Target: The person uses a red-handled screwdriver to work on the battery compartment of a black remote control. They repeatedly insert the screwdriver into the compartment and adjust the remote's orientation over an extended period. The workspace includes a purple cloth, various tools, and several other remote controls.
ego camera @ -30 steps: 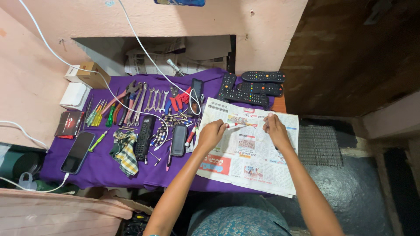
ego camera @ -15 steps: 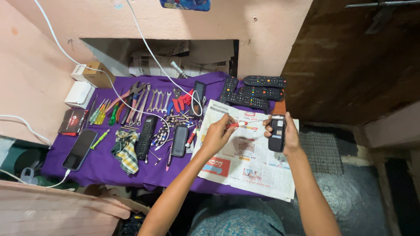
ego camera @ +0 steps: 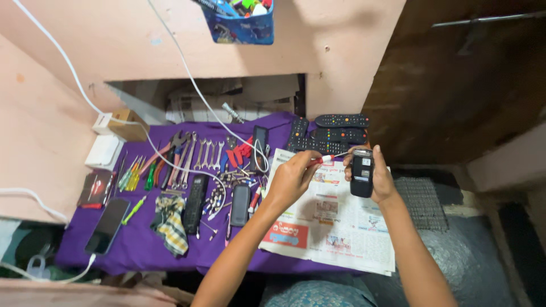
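The blue basket (ego camera: 242, 23) is cut off by the top edge; the screwdriver (ego camera: 327, 158) handle is mostly hidden in the left hand (ego camera: 293, 176); the small parts (ego camera: 239, 175) among the tools are too small to tell.

Wrenches (ego camera: 206, 154), pliers (ego camera: 177, 149) and a checked cloth (ego camera: 169, 220) lie on purple cloth (ego camera: 136, 247).

I see matt purple cloth (ego camera: 142, 250) draping the worktop; thin printed newspaper (ego camera: 335, 227) at its right edge; the small remote (ego camera: 362, 173) in my right hand (ego camera: 378, 176) looks like black plastic, slightly glossy; bare metal wrenches (ego camera: 207, 154) shine dully; the checked rag (ego camera: 169, 223) is soft woven fabric.
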